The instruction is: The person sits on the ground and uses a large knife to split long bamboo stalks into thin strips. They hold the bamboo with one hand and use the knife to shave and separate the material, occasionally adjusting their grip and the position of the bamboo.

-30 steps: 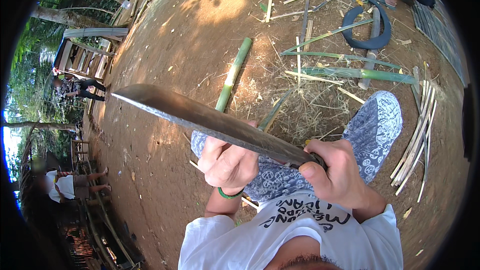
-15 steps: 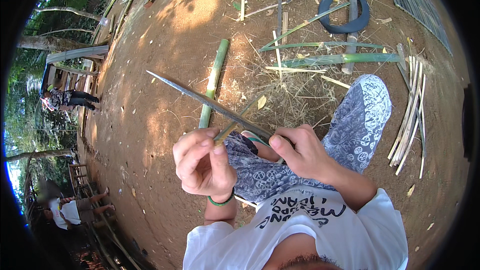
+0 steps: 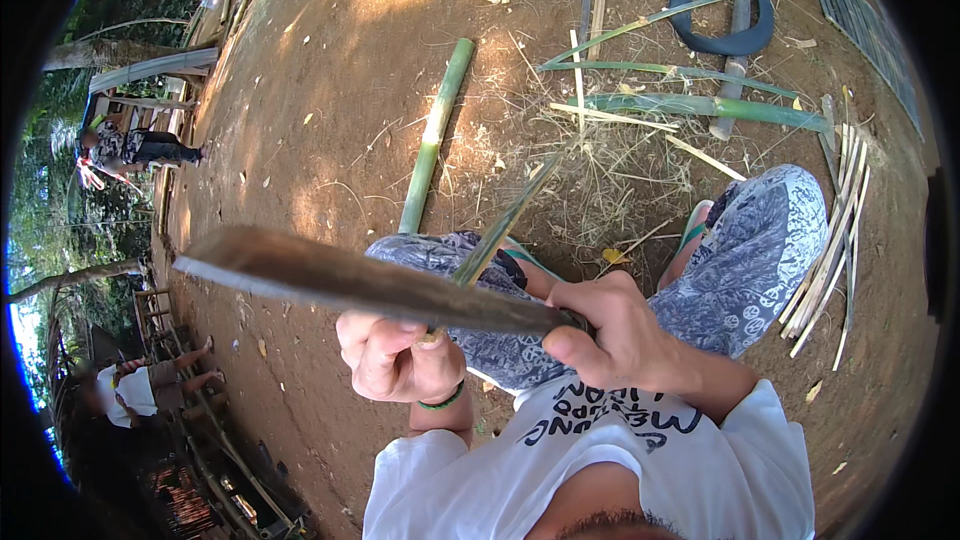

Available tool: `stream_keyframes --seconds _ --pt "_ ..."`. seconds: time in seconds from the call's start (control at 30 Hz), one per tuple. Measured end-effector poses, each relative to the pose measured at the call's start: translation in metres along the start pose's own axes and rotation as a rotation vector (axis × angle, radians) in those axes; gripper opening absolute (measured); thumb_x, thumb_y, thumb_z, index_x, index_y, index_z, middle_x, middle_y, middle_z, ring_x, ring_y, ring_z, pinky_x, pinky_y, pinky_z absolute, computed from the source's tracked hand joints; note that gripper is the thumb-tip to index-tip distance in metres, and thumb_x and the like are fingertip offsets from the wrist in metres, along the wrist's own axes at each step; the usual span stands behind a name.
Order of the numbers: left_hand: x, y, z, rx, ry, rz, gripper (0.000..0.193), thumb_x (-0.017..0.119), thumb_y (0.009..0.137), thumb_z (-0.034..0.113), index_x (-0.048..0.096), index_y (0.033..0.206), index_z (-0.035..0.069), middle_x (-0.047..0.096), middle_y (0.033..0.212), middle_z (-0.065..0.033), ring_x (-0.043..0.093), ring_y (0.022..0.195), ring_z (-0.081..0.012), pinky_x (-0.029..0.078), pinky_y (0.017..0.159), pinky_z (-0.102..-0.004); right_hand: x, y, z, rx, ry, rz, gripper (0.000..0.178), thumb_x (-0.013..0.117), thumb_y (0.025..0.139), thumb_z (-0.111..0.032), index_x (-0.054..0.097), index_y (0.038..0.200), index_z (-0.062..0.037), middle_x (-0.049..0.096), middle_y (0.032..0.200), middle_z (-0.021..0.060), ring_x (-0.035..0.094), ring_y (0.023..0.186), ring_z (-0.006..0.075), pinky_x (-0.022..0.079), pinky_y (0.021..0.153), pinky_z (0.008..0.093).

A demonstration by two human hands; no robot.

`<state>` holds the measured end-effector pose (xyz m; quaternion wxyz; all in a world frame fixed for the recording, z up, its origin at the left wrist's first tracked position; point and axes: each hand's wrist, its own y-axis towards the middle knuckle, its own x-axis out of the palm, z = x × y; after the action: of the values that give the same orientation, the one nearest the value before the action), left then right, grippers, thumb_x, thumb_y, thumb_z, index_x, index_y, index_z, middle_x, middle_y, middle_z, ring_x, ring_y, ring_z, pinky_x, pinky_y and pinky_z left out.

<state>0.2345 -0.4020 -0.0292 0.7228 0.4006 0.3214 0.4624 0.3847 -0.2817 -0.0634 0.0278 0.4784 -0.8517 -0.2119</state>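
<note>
My right hand [image 3: 615, 330] is wrapped round the handle of a machete [image 3: 370, 285]. Its long, dark blade points left, broad face toward me, and passes in front of my left hand's fingertips. Closed in a pinch, my left hand [image 3: 400, 360] grips a green-yellow bamboo strip [image 3: 505, 220] by its near end. The strip slants up and away to the right behind the blade. Whether blade and strip touch, I cannot tell. Past my knee a thick green bamboo length [image 3: 437, 135] lies on the ground.
Pale split bamboo strips [image 3: 830, 235] lie in a bundle at right. Ahead are a split green bamboo piece [image 3: 700, 105], a dark ring-shaped object [image 3: 685, 25] and shavings [image 3: 620, 180]. A bamboo mat [image 3: 870, 40] lies far right. Two people [image 3: 145, 390] are at far left; another is partly visible at top right.
The machete has turned its broad face toward me and risen nearer, its tip moving left and down. My left hand has dropped slightly with the strip. My knees have spread apart.
</note>
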Motion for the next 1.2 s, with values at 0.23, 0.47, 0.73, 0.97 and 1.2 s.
stream_keyframes --seconds 0.23,0.47,0.73,0.97,1.2 --pt "-0.003 0.007 0.004 0.064 -0.017 -0.175 0.019 0.065 0.098 0.018 0.057 0.103 0.002 0.054 0.094 -0.0088 0.058 0.079 -0.0222 0.056 0.066 -0.0338 -0.009 0.007 -0.01 0.314 0.076 -0.059 0.055 0.059 0.096 -0.047 0.065 0.074 0.0029 0.054 0.05 0.0187 0.064 0.05 0.0377 0.05 0.051 0.0433" --pt "-0.005 0.004 0.006 0.048 0.037 -0.162 0.022 0.066 0.098 0.022 0.056 0.103 0.003 0.053 0.093 -0.0076 0.058 0.077 -0.0214 0.055 0.063 -0.0324 -0.009 0.004 0.008 0.441 0.003 -0.064 0.056 0.056 0.098 -0.047 0.067 0.077 0.0032 0.056 0.052 0.0192 0.064 0.052 0.0382 0.049 0.05 0.0432" --pt "-0.008 0.002 0.004 0.054 0.027 -0.153 0.021 0.066 0.098 0.021 0.058 0.103 0.002 0.054 0.094 -0.0077 0.057 0.076 -0.0201 0.053 0.061 -0.0309 -0.011 -0.005 0.077 0.503 -0.126 -0.024 0.062 0.051 0.099 -0.051 0.072 0.082 0.005 0.056 0.051 0.0184 0.062 0.049 0.0349 0.049 0.052 0.0429" --pt "-0.003 -0.003 -0.003 0.027 0.002 0.024 0.021 0.071 0.094 0.019 0.059 0.095 0.002 0.055 0.088 -0.009 0.061 0.069 -0.0212 0.056 0.054 -0.0295 0.006 -0.003 0.052 0.272 -0.034 -0.051 0.06 0.053 0.099 -0.048 0.071 0.079 0.0055 0.051 0.049 0.0204 0.058 0.045 0.0356 0.046 0.051 0.0438" --pt "-0.013 -0.007 -0.008 0.01 0.033 0.012 0.025 0.073 0.092 0.022 0.059 0.098 0.003 0.055 0.088 -0.0087 0.06 0.068 -0.0207 0.055 0.052 -0.0288 -0.006 0.005 0.081 0.538 -0.145 -0.079 0.062 0.054 0.098 -0.05 0.07 0.078 0.0067 0.054 0.051 0.0216 0.06 0.049 0.0364 0.046 0.052 0.0449"
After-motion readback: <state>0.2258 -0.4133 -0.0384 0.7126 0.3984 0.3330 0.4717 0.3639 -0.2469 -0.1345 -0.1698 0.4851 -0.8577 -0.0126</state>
